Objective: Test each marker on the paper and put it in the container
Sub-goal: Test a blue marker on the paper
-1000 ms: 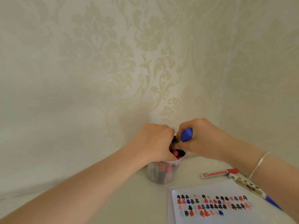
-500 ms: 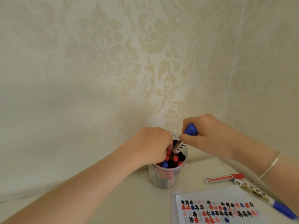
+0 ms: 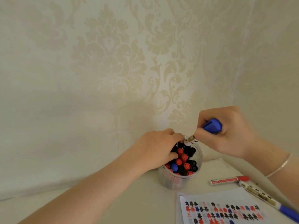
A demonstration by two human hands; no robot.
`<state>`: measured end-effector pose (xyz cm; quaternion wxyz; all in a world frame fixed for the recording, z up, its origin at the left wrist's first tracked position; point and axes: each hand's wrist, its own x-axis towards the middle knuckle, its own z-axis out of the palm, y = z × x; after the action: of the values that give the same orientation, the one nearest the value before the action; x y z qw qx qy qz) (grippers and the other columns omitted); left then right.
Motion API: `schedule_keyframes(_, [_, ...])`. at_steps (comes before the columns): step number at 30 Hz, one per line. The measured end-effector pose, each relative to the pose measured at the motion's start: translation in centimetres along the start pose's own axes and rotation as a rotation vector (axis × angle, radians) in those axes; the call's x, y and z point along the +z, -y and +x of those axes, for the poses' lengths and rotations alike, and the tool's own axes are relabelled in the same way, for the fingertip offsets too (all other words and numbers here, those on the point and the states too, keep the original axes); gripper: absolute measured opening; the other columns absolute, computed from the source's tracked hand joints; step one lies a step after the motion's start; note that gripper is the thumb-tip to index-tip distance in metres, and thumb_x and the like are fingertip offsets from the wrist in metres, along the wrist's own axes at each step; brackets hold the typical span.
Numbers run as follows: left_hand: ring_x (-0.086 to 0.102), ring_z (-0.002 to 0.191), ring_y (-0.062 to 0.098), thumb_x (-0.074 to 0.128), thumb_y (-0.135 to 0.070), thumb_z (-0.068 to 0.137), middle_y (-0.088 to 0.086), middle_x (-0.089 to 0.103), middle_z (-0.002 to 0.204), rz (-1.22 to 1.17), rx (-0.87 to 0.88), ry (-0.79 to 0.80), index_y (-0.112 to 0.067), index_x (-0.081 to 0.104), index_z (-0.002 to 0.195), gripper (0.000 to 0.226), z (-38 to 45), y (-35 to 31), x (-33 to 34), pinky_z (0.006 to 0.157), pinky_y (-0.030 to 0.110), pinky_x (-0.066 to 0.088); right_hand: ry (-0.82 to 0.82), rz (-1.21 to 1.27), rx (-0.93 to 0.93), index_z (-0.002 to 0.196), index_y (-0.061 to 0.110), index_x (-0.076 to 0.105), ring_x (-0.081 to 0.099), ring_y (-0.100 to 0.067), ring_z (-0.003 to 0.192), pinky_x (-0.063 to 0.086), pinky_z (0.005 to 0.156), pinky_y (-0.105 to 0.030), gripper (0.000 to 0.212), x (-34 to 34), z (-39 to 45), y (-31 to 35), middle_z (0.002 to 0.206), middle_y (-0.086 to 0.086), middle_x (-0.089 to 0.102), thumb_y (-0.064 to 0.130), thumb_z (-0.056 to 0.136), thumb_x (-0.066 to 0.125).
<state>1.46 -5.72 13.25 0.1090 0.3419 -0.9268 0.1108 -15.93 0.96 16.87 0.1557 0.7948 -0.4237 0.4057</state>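
At the lower right of the frame, the paper (image 3: pixel 221 210) is lying on the desk (image 3: pixel 137 206), showing rows of test marks. Above it, two markers, red-capped (image 3: pixel 229 180) and blue-capped (image 3: pixel 265 198), are waiting untested. At centre, my left hand (image 3: pixel 157 151) is parting markers in the nearly full container (image 3: pixel 179 181), its grip unclear. My right hand (image 3: pixel 226 133) is gripping a blue marker (image 3: pixel 208 128), tilting it toward the rim.
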Motion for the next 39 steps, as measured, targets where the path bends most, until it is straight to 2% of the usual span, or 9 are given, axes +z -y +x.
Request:
schedule_keyframes(5, [0.057, 0.106, 0.022, 0.056, -0.042, 0.09, -0.004, 0.045, 0.134, -0.203, -0.086, 0.063, -0.026, 0.048, 0.133, 0.046, -0.1, 0.0, 0.3, 0.088, 0.037, 0.048, -0.033, -0.076, -0.078, 0.048, 0.008, 0.05, 0.037, -0.022, 0.037, 0.029, 0.038, -0.03, 0.027, 0.1, -0.9, -0.3, 0.04, -0.004, 0.042, 0.024, 0.069, 0.048])
schedule_keyframes(9, [0.055, 0.108, 0.016, 0.073, -0.051, 0.074, -0.011, 0.047, 0.127, -0.327, -0.107, 0.045, -0.029, 0.05, 0.126, 0.061, -0.5, -0.4, 0.2, 0.089, 0.035, 0.048, -0.145, 0.004, -0.067, 0.048, 0.005, 0.05, 0.037, -0.021, 0.043, 0.028, 0.04, -0.022, 0.029, -0.3, -1.3, -0.2, 0.041, -0.006, 0.042, 0.021, 0.072, 0.049])
schedule_keyframes(13, [0.059, 0.096, 0.018, 0.075, -0.051, 0.071, -0.012, 0.047, 0.119, -0.205, -0.058, 0.035, -0.031, 0.047, 0.118, 0.058, -1.0, -1.3, 0.1, 0.078, 0.032, 0.051, -0.227, 0.088, -0.034, 0.046, 0.003, 0.045, 0.034, -0.022, 0.041, 0.027, 0.04, -0.024, 0.035, -0.8, -1.7, 0.0, 0.04, -0.008, 0.037, 0.02, 0.077, 0.048])
schedule_keyframes(19, [0.06, 0.101, 0.024, 0.069, -0.049, 0.079, -0.007, 0.041, 0.135, -0.063, 0.019, 0.074, -0.032, 0.037, 0.139, 0.07, -0.8, -2.6, 0.6, 0.08, 0.033, 0.05, -0.177, 0.029, -0.142, 0.045, 0.004, 0.039, 0.026, -0.017, 0.037, 0.021, 0.038, -0.022, 0.044, -0.3, -2.5, -0.1, 0.04, -0.003, 0.03, 0.017, 0.086, 0.048])
schedule_keyframes(23, [0.058, 0.107, 0.019, 0.069, -0.043, 0.08, -0.009, 0.047, 0.132, -0.176, -0.014, 0.074, -0.031, 0.053, 0.131, 0.055, -0.6, -2.5, 0.3, 0.088, 0.035, 0.049, -0.069, -0.116, -0.222, 0.049, 0.009, 0.04, 0.024, -0.017, 0.037, 0.019, 0.04, -0.021, 0.041, 0.4, -3.1, -0.7, 0.044, 0.001, 0.029, 0.018, 0.089, 0.048])
schedule_keyframes(28, [0.054, 0.119, 0.019, 0.055, -0.029, 0.093, -0.009, 0.038, 0.147, -0.139, -0.047, 0.055, -0.033, 0.064, 0.117, 0.027, -0.9, -2.6, 0.6, 0.093, 0.033, 0.045, 0.035, -0.067, -0.087, 0.05, 0.013, 0.035, 0.026, -0.016, 0.038, 0.02, 0.043, -0.015, 0.042, 1.4, -4.3, -2.0, 0.042, 0.003, 0.026, 0.027, 0.088, 0.045])
schedule_keyframes(31, [0.055, 0.119, 0.024, 0.05, -0.028, 0.095, -0.005, 0.039, 0.147, -0.11, -0.074, 0.044, -0.029, 0.062, 0.117, 0.026, -0.9, -2.7, 1.0, 0.093, 0.038, 0.047, -0.093, -0.051, -0.054, 0.048, 0.01, 0.036, 0.025, -0.016, 0.04, 0.02, 0.042, -0.016, 0.043, 1.0, -4.8, -1.6, 0.043, 0.0, 0.027, 0.023, 0.087, 0.047])
schedule_keyframes(34, [0.059, 0.098, 0.023, 0.058, -0.048, 0.087, -0.002, 0.051, 0.124, -0.091, -0.169, 0.025, -0.018, 0.059, 0.113, 0.039, -0.7, -3.2, 0.9, 0.079, 0.036, 0.05, -0.273, -0.025, -0.018, 0.046, 0.005, 0.036, 0.026, -0.02, 0.045, 0.021, 0.043, -0.018, 0.044, 0.4, -4.7, -0.6, 0.043, -0.005, 0.028, 0.019, 0.086, 0.048])
schedule_keyframes(39, [0.043, 0.074, 0.017, 0.049, -0.066, 0.084, 0.001, 0.043, 0.102, 0.069, -0.298, -0.067, -0.011, 0.05, 0.106, 0.059, -0.2, -3.9, 1.0, 0.061, 0.031, 0.036, -0.58, 0.291, 0.262, 0.054, -0.007, 0.04, 0.032, -0.027, 0.048, 0.028, 0.046, -0.028, 0.043, 0.0, -4.0, 0.3, 0.048, -0.016, 0.033, 0.018, 0.087, 0.05])
